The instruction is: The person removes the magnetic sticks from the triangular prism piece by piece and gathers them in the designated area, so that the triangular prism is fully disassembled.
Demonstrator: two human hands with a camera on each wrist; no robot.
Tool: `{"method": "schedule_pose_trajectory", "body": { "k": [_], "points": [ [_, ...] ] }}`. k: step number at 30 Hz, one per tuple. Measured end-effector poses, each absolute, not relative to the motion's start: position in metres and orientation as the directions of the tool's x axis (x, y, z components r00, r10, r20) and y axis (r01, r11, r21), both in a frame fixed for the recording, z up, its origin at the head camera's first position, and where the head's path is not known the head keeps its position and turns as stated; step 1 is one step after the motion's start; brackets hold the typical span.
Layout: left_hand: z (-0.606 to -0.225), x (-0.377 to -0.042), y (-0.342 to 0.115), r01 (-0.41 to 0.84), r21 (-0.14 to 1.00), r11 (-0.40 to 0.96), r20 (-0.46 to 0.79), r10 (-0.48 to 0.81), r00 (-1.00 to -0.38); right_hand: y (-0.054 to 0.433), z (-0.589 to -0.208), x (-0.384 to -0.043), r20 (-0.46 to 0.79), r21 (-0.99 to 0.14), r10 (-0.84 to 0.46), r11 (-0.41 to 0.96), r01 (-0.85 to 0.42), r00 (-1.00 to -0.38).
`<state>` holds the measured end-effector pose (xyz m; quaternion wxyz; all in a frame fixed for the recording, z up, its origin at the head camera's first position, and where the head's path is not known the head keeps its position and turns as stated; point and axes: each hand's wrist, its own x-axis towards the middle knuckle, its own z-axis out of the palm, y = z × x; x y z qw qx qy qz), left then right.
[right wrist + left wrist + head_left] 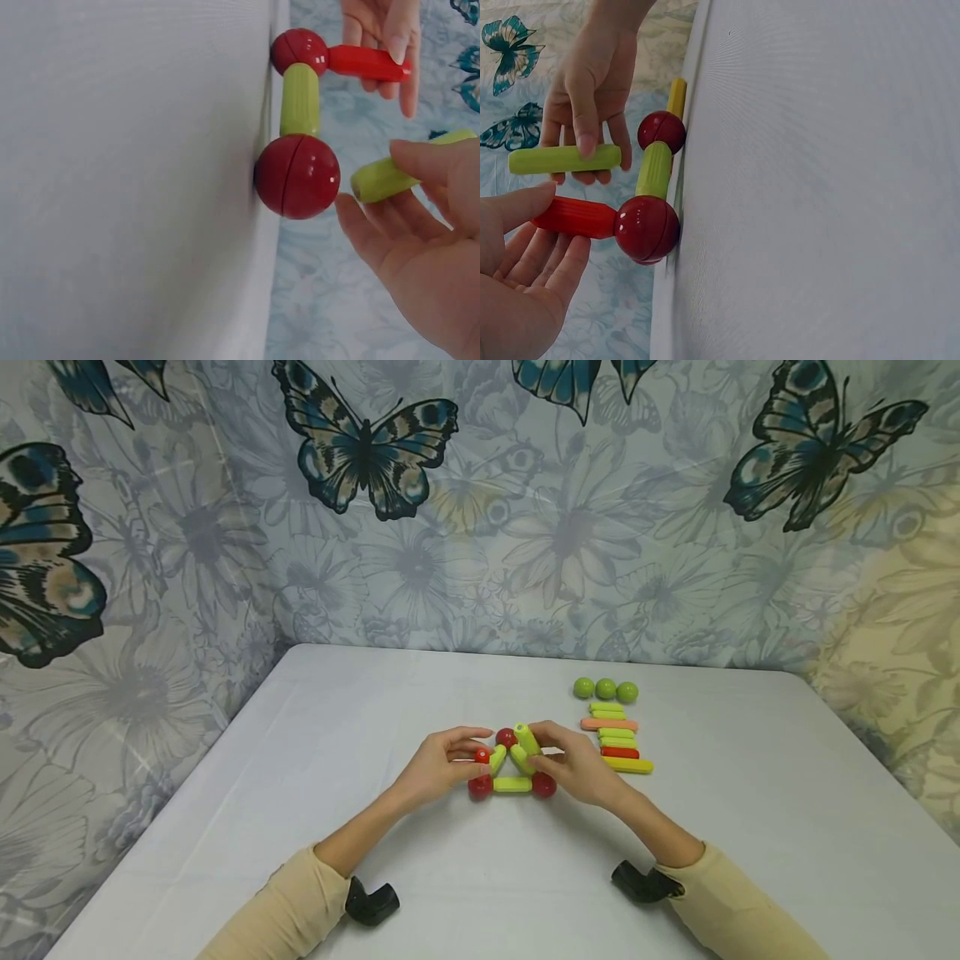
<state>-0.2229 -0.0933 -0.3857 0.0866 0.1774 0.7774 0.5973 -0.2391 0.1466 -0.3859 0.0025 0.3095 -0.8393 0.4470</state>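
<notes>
Upright-fitting seems in hand: the left hand point(441, 765) pinches a red plastic rod point(577, 217) atop a glossy dark-red ball point(646, 229); the right hand point(576, 767) pinches a lime-green rod point(381, 181), apparently apart from the near-right ball point(298, 177), probably needing alignment.

A white counter point(337, 718) stands in an indoor corner, hemmed by pale wall covering point(480, 618) printed with flowers point(573, 531) and large blue-and-black butterflies point(365, 456). Bright toy-like rods point(512, 785) and balls point(543, 785) suggest a play area; whether home or studio cannot be told.
</notes>
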Motion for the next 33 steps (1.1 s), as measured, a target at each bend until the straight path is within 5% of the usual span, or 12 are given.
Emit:
{"method": "schedule_pose_trajectory", "body": {
  "k": [22, 33],
  "points": [
    [-0.368, -0.208, -0.091, 0.178, 0.959, 0.22, 0.082, 0.388, -0.918, 0.159, -0.37, -0.236, 0.297, -0.812, -0.38, 0.382, -0.441, -0.876],
    [-0.372, -0.211, -0.093, 0.164, 0.963, 0.216, 0.072, 0.378, -0.923, 0.189, -0.366, -0.229, 0.178, -0.882, -0.299, 0.373, -0.287, -0.938]
  ]
}}
